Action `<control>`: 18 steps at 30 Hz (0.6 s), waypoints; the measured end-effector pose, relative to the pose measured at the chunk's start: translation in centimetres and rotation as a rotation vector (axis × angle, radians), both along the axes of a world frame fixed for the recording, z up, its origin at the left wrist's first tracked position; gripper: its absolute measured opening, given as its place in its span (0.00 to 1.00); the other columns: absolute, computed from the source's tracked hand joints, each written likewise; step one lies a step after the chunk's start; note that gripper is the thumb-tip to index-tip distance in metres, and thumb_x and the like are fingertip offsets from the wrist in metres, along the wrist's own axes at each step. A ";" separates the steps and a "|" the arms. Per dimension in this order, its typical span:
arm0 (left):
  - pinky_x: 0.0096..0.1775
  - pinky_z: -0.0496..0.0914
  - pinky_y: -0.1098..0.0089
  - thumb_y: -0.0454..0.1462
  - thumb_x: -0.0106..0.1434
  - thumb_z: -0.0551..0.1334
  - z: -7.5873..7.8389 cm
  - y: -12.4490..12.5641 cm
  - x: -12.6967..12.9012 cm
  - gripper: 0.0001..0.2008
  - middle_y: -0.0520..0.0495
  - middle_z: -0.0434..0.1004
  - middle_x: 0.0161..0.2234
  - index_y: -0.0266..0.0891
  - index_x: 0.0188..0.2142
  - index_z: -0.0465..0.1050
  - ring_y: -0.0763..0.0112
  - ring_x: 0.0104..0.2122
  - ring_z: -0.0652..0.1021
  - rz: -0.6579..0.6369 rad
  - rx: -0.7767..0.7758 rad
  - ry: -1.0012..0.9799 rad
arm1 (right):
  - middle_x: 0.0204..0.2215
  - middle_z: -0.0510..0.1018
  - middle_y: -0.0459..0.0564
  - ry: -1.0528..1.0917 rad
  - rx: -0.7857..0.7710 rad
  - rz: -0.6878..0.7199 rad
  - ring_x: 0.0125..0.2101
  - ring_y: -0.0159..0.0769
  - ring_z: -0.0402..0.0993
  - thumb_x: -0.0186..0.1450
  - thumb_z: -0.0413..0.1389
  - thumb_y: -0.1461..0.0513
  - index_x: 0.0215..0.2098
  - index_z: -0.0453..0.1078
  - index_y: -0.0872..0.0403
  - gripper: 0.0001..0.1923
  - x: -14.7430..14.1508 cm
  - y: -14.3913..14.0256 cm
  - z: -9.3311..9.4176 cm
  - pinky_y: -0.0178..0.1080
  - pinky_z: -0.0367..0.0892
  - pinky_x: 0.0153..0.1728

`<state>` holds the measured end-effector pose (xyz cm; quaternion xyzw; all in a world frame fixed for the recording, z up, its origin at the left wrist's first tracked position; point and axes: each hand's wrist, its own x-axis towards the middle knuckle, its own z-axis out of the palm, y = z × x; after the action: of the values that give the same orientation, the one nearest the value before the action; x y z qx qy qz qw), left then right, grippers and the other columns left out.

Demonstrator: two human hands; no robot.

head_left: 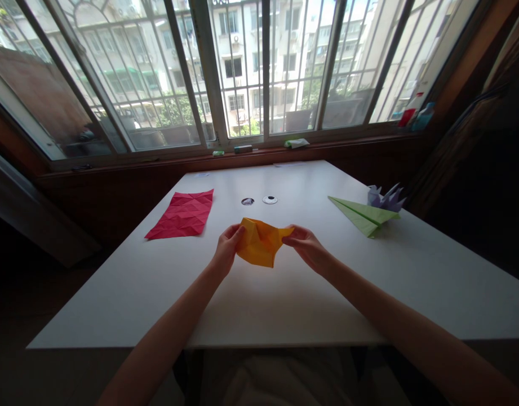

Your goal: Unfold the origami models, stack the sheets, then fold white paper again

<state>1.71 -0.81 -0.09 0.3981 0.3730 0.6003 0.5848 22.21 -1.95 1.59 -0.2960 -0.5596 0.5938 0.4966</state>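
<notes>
Both my hands hold a creased orange-yellow sheet of paper just above the middle of the white table. My left hand pinches its left edge, fingers closed on the paper. My right hand pinches the right corner, which is pulled out to a point. The sheet sags and bulges between the two hands.
A creased red paper sheet lies flat at the left. A green folded paper plane and a purple folded paper shape sit at the right. Two small round objects lie beyond the hands. A barred window runs along the far wall.
</notes>
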 end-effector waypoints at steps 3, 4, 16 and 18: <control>0.35 0.66 0.73 0.42 0.49 0.67 0.0 0.0 -0.1 0.16 0.50 0.74 0.32 0.36 0.35 0.71 0.73 0.32 0.73 -0.009 -0.004 -0.035 | 0.27 0.75 0.44 0.038 -0.001 -0.034 0.32 0.33 0.70 0.50 0.63 0.60 0.26 0.70 0.53 0.08 0.0 0.1 0.0 0.40 0.63 0.40; 0.35 0.66 0.73 0.42 0.49 0.67 0.0 0.1 -0.1 0.15 0.50 0.74 0.32 0.36 0.35 0.71 0.73 0.32 0.73 -0.014 -0.002 -0.046 | 0.28 0.75 0.44 0.046 0.001 -0.045 0.32 0.33 0.70 0.50 0.62 0.60 0.26 0.69 0.53 0.08 0.0 0.2 0.0 0.40 0.63 0.40; 0.33 0.67 0.74 0.42 0.48 0.68 0.1 0.2 -0.1 0.16 0.50 0.74 0.30 0.35 0.34 0.71 0.74 0.31 0.74 -0.058 -0.013 -0.145 | 0.33 0.76 0.46 0.090 -0.017 -0.124 0.37 0.35 0.71 0.52 0.61 0.58 0.32 0.70 0.53 0.11 0.0 0.3 -0.1 0.41 0.63 0.44; 0.33 0.67 0.75 0.42 0.49 0.67 0.0 0.3 -0.1 0.16 0.50 0.75 0.30 0.35 0.34 0.71 0.75 0.30 0.74 -0.055 -0.011 -0.150 | 0.32 0.76 0.45 0.096 -0.006 -0.157 0.35 0.33 0.71 0.52 0.62 0.58 0.31 0.70 0.53 0.10 -0.1 0.3 -0.1 0.40 0.64 0.43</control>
<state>1.59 -0.52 -0.09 0.3587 0.3204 0.6101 0.6297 22.13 -1.68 1.50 -0.3116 -0.5083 0.5683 0.5670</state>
